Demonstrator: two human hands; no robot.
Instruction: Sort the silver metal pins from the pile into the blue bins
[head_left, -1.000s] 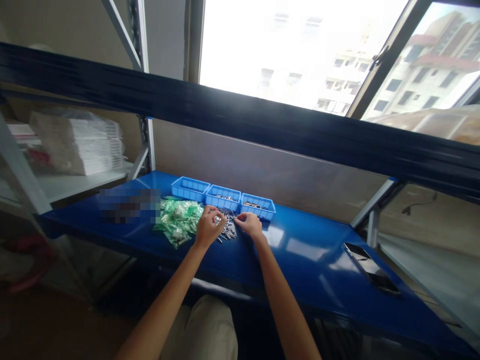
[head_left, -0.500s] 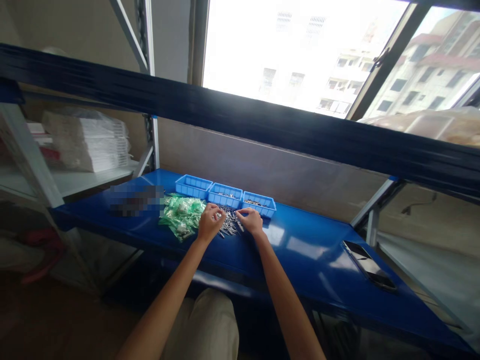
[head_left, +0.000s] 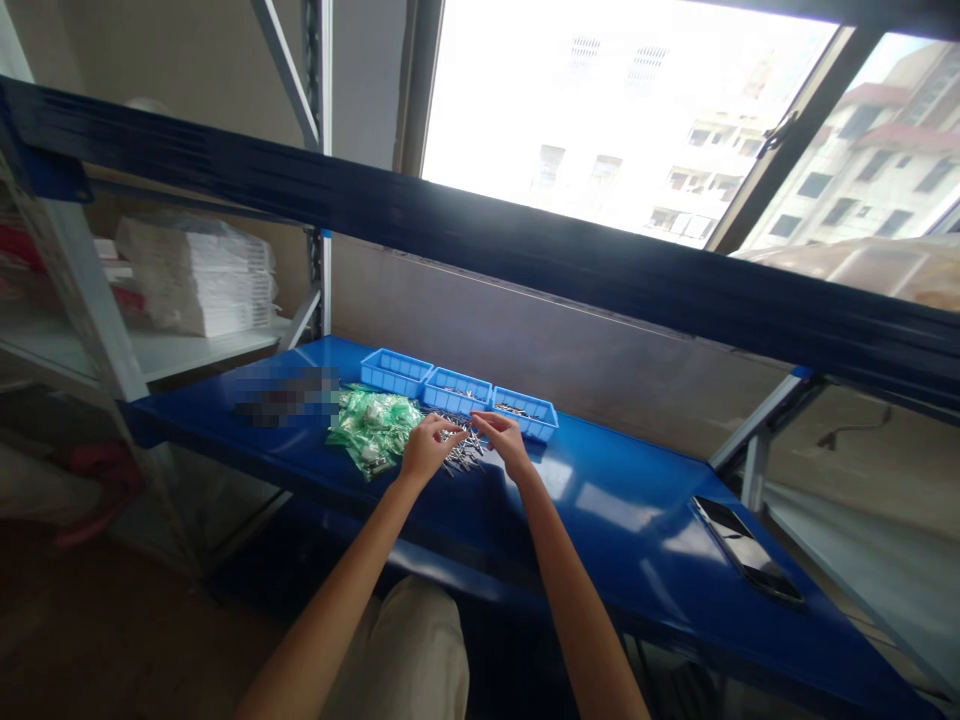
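Flanking metal pins point(head_left: 466, 457) near far bins point(head_left: 452, 401), left hand point(head_left: 427, 446) and right hand point(head_left: 505, 441) were half-curled; anything gripped couldn't be told

Shows no readable text, label, brand, number or sign: none legible on the loose slim silver metal pieces point(head_left: 465, 455), the three open rectangular blue plastic bins point(head_left: 454, 403), the crumpled translucent green plastic bags point(head_left: 375, 425), the flat black glossy-screened phone point(head_left: 746, 548), or the plastic-wrapped white stack point(head_left: 229, 290).

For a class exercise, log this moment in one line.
left hand: at metal pieces, hold unclear | right hand: likewise | green plastic: left of pieces | three blue bins: behind pieces
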